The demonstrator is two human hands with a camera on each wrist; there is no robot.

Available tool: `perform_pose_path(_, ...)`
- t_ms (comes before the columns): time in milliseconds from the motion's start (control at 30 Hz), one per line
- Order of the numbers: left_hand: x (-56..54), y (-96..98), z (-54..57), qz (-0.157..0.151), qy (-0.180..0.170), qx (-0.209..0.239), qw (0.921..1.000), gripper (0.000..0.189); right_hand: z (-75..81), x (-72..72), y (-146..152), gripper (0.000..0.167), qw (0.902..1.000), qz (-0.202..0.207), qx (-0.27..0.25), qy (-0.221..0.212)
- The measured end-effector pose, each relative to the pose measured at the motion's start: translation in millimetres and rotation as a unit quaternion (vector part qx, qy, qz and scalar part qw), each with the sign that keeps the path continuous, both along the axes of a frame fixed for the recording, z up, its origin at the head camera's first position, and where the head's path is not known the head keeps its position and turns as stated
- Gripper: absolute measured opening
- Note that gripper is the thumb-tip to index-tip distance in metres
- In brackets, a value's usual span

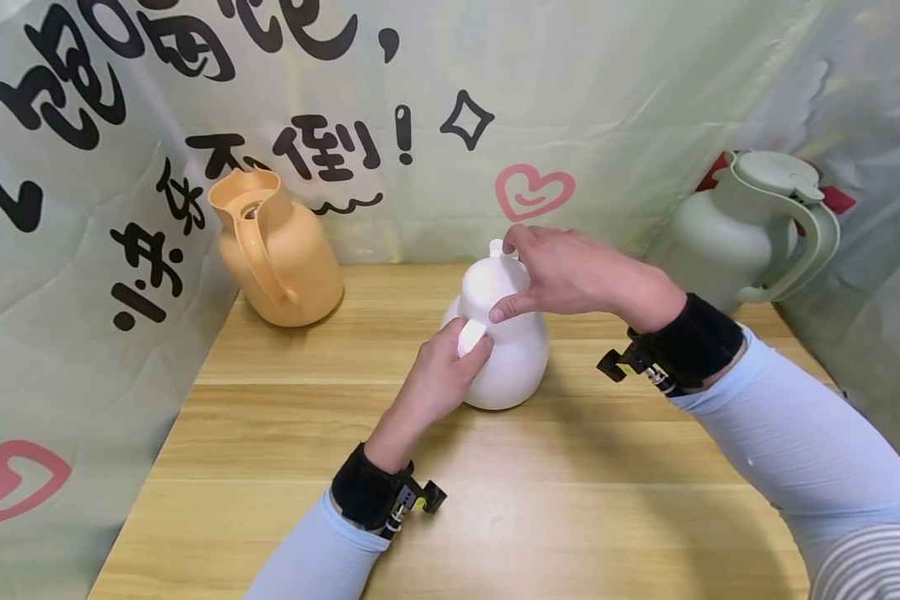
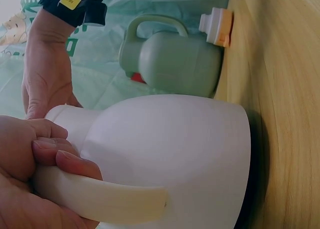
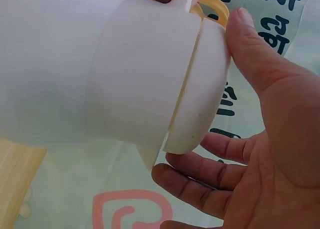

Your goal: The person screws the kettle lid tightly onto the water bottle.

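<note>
A white thermos jug (image 1: pixel 512 367) stands upright on the wooden table, straight ahead. My left hand (image 1: pixel 437 379) grips its handle (image 2: pixel 105 199), fingers wrapped round the upper part. My right hand (image 1: pixel 581 271) is at the top of the jug, holding the white lid (image 3: pixel 204 89) by its edges. Its thumb (image 3: pixel 250 44) lies on the handle side of the lid, and its fingertips (image 3: pixel 172 169) are under the spout side. A narrow seam runs between the lid and the jug's neck in the right wrist view.
At the back left is an orange jug (image 1: pixel 300 258) with its top uncovered. A pale green jug (image 1: pixel 708 237) with a lid stands at the back right, partly behind my right arm. Beside it sits an orange-and-white stopper (image 2: pixel 216 26). Printed sheets (image 1: pixel 630 100) enclose the table.
</note>
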State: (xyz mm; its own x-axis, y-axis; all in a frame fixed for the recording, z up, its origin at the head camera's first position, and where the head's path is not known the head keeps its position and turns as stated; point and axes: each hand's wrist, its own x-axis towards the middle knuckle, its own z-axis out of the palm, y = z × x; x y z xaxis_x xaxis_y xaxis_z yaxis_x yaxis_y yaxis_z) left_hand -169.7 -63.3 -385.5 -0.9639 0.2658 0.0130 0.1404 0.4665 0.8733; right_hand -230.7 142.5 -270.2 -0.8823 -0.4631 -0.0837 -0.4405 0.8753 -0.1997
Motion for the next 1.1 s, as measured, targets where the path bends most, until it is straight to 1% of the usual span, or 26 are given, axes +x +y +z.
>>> perform_pose_path(67, 0.0, 0.0, 0.0, -0.001, 0.002, 0.000, 1.0000, 0.029, 0.0, -0.1, 0.7, 0.098, 0.9999, 0.011, -0.003, 0.005)
perform_pose_path(167, 0.2, -0.4, 0.1, -0.003, 0.005, 0.001, 1.0000, 0.031, 1.1, -1.2, 0.6, 0.099, 0.9986, 0.051, -0.009, 0.010)
perform_pose_path(267, 0.4, -1.1, 0.0, -0.003, 0.006, 0.003, 1.0000, 0.031, 4.1, -3.1, -1.9, 0.091, 0.9944, 0.105, -0.011, -0.007)
perform_pose_path(333, 0.7, -1.5, -0.2, -0.003, 0.004, 0.002, 1.0000, 0.031, 6.8, -4.9, -4.6, 0.087, 0.9901, 0.137, -0.009, -0.028)
perform_pose_path(400, 0.8, -1.7, -0.6, -0.002, 0.002, 0.002, 1.0000, 0.031, 9.2, -7.0, -7.3, 0.084, 0.9865, 0.157, -0.005, -0.045)
perform_pose_path(467, 0.9, -1.7, -1.1, -0.001, -0.001, 0.001, 1.0000, 0.031, 11.1, -9.2, -9.6, 0.081, 0.9846, 0.165, 0.000, -0.057)
perform_pose_path(533, 0.4, -1.4, -1.8, -0.001, -0.002, -0.001, 1.0000, 0.032, 12.5, -11.0, -10.9, 0.078, 0.9848, 0.159, 0.001, -0.071)
perform_pose_path(600, -0.1, -1.0, -2.3, -0.002, -0.002, -0.003, 1.0000, 0.033, 13.5, -12.3, -11.5, 0.077, 0.9865, 0.143, 0.002, -0.080)
perform_pose_path(700, -0.6, -0.4, -2.3, -0.003, -0.002, -0.005, 1.0000, 0.034, 14.2, -13.5, -11.8, 0.078, 0.9901, 0.116, 0.011, -0.078)
perform_pose_path(900, -0.4, 0.5, -1.0, 0.002, 0.001, -0.010, 1.0000, 0.032, 9.5, -16.0, -15.1, 0.080, 0.9950, 0.084, 0.046, -0.028)
perform_pose_path(1000, 0.0, 0.6, -1.1, 0.007, 0.001, -0.011, 0.9999, 0.030, 6.0, -15.8, -18.8, 0.084, 0.9952, 0.065, 0.074, 0.002)
perform_pose_path(1100, 0.2, 0.5, -1.4, 0.010, -0.003, -0.012, 0.9999, 0.033, 2.9, -13.9, -22.9, 0.090, 0.9938, 0.041, 0.099, 0.028)
